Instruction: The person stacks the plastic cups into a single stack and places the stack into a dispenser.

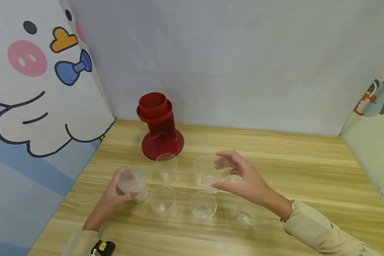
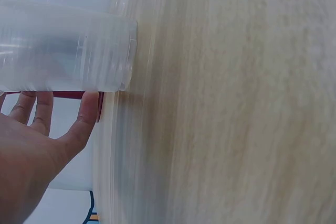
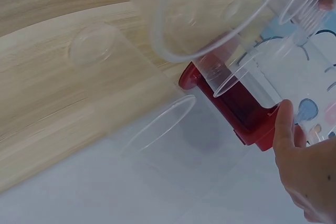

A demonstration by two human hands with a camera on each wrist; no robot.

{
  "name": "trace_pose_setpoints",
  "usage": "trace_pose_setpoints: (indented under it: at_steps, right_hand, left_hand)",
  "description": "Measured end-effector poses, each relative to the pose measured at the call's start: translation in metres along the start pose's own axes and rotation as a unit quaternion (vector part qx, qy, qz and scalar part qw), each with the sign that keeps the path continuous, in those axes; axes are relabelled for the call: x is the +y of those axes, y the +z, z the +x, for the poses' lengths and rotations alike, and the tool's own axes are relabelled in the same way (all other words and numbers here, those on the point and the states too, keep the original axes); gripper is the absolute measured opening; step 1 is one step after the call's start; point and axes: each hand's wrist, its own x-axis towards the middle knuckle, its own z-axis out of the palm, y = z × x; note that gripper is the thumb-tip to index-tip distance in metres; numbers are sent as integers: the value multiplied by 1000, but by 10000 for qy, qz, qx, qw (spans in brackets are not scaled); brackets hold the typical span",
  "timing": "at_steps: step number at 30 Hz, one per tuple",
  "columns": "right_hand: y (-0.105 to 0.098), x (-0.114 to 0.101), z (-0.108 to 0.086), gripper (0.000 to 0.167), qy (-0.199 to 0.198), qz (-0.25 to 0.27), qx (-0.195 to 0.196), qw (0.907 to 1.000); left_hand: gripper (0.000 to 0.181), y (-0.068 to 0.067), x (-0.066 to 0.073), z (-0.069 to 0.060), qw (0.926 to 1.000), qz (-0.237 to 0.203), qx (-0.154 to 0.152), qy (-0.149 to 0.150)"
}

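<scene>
My left hand grips a stack of nested clear plastic cups at the table's left. In the left wrist view the fingers lie around the far side of the stack. My right hand is over the cups on the right, thumb and fingers spread wide and curved about a clear cup; whether they touch it is unclear. Single clear cups stand upright nearby: a back-left cup, a front-left cup, a front-middle cup and a front-right cup. Another is partly hidden behind the right hand.
A red stand with a round base and cup-like top stands behind the cups. The wooden table meets a pale backdrop at its far edge. A cartoon-print side panel borders the left.
</scene>
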Motion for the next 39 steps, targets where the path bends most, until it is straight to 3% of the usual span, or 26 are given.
trace_pose_setpoints:
  at_steps: [7, 14, 39]
  right_hand:
    - [7, -1, 7, 64, -55, -77, -85, 9999]
    - [11, -2, 12, 64, -67, -190, -131, 9997]
    - [38, -9, 42, 63, -69, 218, -404, 9989]
  left_hand:
    - [73, -1, 0, 0, 9998, -153, -41, 86]
    - [73, -1, 2, 0, 10000, 14, -28, 35]
    - [74, 0, -1, 0, 9999, 138, 2, 7]
